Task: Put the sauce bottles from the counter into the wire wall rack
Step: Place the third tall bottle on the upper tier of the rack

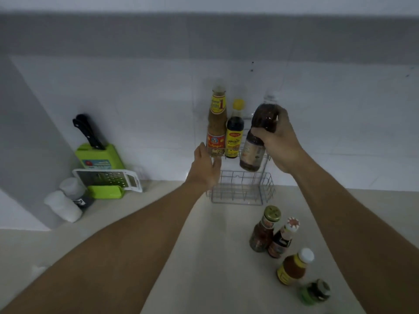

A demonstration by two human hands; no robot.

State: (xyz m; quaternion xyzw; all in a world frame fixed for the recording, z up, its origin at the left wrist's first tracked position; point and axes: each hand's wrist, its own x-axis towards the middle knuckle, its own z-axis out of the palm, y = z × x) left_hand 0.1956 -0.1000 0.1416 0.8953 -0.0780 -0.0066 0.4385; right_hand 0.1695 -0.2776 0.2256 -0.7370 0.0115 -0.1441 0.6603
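Observation:
A two-tier wire wall rack [243,189] hangs on the white wall. Its upper tier holds a tall brown sauce bottle [216,123] and a dark bottle with a yellow cap [234,134]. My right hand [280,143] grips a large dark bottle with a clear cap [257,141], tilted at the upper tier's right side. My left hand [205,168] rests with fingers spread against the rack's left edge, beside the tall brown bottle. On the counter stand a gold-capped bottle [264,230], a small dark bottle [282,239], an orange sauce bottle [294,266] and a green jar [314,291].
A green knife block [99,159] with black-handled knives stands at the left against the wall, with a white grater [106,180] leaning on it. Two white-capped shakers [68,200] lie near the wall corner. The rack's lower tier holds nothing.

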